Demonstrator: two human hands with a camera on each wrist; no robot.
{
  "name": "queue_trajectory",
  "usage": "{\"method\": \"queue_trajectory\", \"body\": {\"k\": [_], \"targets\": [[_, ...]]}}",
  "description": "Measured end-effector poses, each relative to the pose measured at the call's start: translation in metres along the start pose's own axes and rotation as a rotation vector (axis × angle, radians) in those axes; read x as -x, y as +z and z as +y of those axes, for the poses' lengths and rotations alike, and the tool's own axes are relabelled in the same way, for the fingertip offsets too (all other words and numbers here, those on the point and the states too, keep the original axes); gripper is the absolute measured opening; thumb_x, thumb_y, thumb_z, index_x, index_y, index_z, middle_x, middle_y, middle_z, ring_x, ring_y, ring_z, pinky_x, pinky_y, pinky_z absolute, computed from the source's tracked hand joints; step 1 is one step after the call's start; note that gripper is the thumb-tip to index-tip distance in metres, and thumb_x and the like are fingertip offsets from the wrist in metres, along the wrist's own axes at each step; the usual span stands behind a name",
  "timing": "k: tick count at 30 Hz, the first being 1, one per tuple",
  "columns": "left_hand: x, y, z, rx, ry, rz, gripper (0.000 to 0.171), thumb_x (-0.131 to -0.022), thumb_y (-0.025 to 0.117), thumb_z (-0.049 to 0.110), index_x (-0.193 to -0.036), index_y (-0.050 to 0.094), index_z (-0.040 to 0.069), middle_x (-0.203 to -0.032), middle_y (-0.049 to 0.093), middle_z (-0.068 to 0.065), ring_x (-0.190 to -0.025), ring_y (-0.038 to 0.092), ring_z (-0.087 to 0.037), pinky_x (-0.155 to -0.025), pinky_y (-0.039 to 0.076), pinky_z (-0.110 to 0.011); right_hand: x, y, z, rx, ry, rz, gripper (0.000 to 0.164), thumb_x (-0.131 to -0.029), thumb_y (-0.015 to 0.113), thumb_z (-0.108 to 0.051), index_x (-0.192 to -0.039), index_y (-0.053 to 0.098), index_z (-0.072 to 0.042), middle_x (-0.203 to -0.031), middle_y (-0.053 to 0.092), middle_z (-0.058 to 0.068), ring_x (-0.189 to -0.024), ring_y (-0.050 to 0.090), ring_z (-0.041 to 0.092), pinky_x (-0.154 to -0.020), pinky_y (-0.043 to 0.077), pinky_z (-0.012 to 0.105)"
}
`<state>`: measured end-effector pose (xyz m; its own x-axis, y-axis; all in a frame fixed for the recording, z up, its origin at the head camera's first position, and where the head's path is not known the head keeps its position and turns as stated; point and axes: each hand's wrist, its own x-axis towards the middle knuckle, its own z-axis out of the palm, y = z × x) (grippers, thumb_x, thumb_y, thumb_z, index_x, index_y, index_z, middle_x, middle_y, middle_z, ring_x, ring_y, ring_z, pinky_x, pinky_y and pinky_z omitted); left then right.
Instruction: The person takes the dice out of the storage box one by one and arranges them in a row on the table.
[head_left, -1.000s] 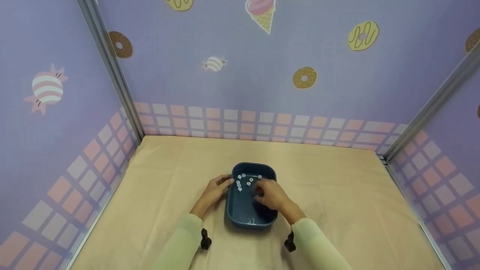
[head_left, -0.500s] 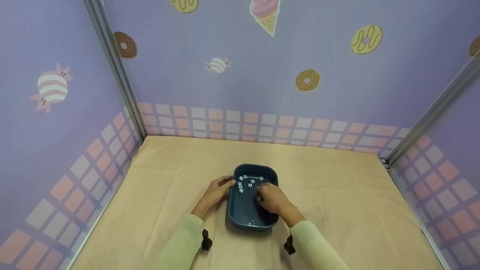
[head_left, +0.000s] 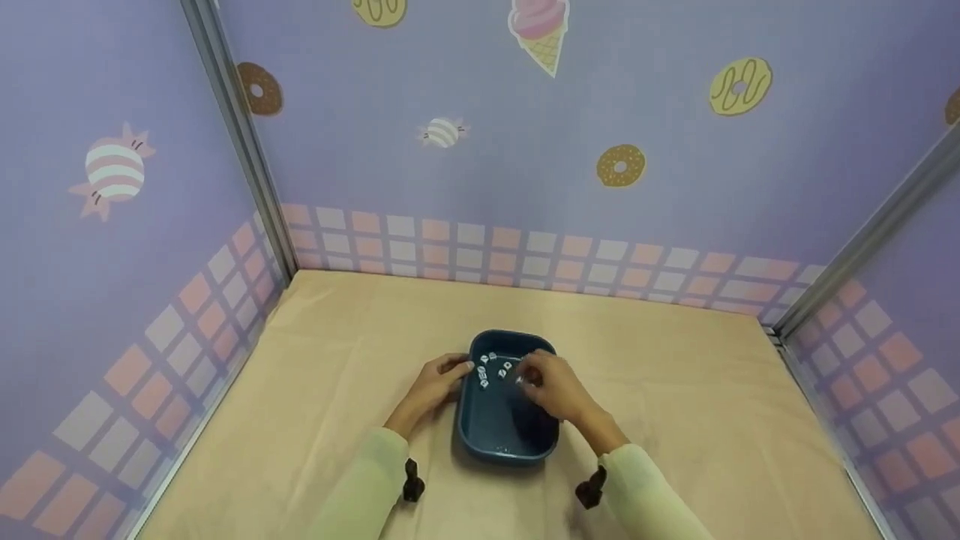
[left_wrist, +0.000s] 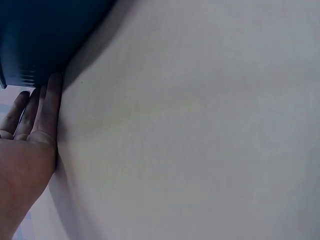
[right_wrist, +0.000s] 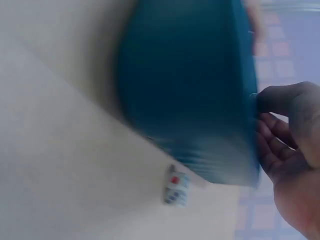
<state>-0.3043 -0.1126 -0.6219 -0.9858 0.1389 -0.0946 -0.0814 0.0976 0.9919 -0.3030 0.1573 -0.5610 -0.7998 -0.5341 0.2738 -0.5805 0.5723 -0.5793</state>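
Note:
A dark blue plastic tub (head_left: 499, 431) stands on the cloth, with several small white dice (head_left: 482, 372) in its upper left part. Two more dice (head_left: 505, 369) lie nearer the middle. From outside, my left hand (head_left: 433, 386) rests on the left wall, thumb tip at the rim; straight fingers (left_wrist: 48, 107) touch the wall in the left wrist view. My right hand (head_left: 559, 388) is over the tub's right side, thumb and fingers pinching a small whitish thing, apparently a die (head_left: 520, 381), blurred. The hand hides part of the tub.
A white die (right_wrist: 176, 189) with a red dot and dark dots lies on the cloth beside the tub in the right wrist view. Beige cloth (head_left: 360, 330) covers the table. Purple printed walls (head_left: 360, 172) close off the back and sides.
My right hand has risen slightly from inside the tub, covering a die at the tub's upper right that was visible before. My left hand keeps its place. The head view has shifted slightly.

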Motion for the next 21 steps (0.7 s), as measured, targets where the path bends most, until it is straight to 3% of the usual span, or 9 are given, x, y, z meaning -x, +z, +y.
{"method": "queue_trajectory", "body": {"k": [5, 10, 14, 21], "targets": [[0.002, -0.001, -0.002, 0.007, 0.014, -0.003, 0.056, -0.106, 0.067, 0.039, -0.148, 0.058, 0.004, -0.145, 0.062, -0.016, -0.132, 0.061, -0.030, -0.108, 0.052, -0.044, 0.014, -0.027, 0.010, -0.116, -0.017, 0.118, 0.014, -0.089, 0.079, 0.004, -0.100, 0.073, -0.003, -0.092, 0.070, 0.002, -0.080, 0.066, 0.016, -0.071, 0.058, 0.033], [0.003, -0.001, -0.002, -0.001, 0.013, 0.003, 0.058, -0.105, 0.068, 0.041, -0.148, 0.058, 0.005, -0.148, 0.061, -0.016, -0.135, 0.059, -0.033, -0.112, 0.049, -0.047, 0.038, -0.042, 0.033, -0.139, 0.071, 0.145, 0.014, -0.091, 0.078, 0.004, -0.100, 0.071, -0.004, -0.090, 0.070, 0.001, -0.081, 0.068, 0.016, -0.073, 0.060, 0.033], [0.004, 0.000, -0.004, 0.006, -0.012, 0.003, 0.057, -0.104, 0.068, 0.041, -0.149, 0.058, 0.006, -0.149, 0.060, -0.016, -0.136, 0.059, -0.033, -0.111, 0.051, -0.046, 0.059, -0.035, 0.047, -0.139, 0.160, 0.121, 0.016, -0.089, 0.076, 0.009, -0.100, 0.071, -0.002, -0.092, 0.070, 0.006, -0.083, 0.068, 0.017, -0.077, 0.060, 0.033], [0.004, -0.002, -0.003, 0.023, -0.007, 0.007, 0.056, -0.104, 0.069, 0.039, -0.148, 0.059, 0.006, -0.149, 0.059, -0.016, -0.137, 0.057, -0.033, -0.112, 0.049, -0.047, 0.079, -0.011, 0.061, -0.183, 0.192, 0.096, 0.019, -0.085, 0.074, 0.016, -0.096, 0.071, 0.000, -0.094, 0.070, 0.011, -0.084, 0.067, 0.020, -0.075, 0.058, 0.030]]}}
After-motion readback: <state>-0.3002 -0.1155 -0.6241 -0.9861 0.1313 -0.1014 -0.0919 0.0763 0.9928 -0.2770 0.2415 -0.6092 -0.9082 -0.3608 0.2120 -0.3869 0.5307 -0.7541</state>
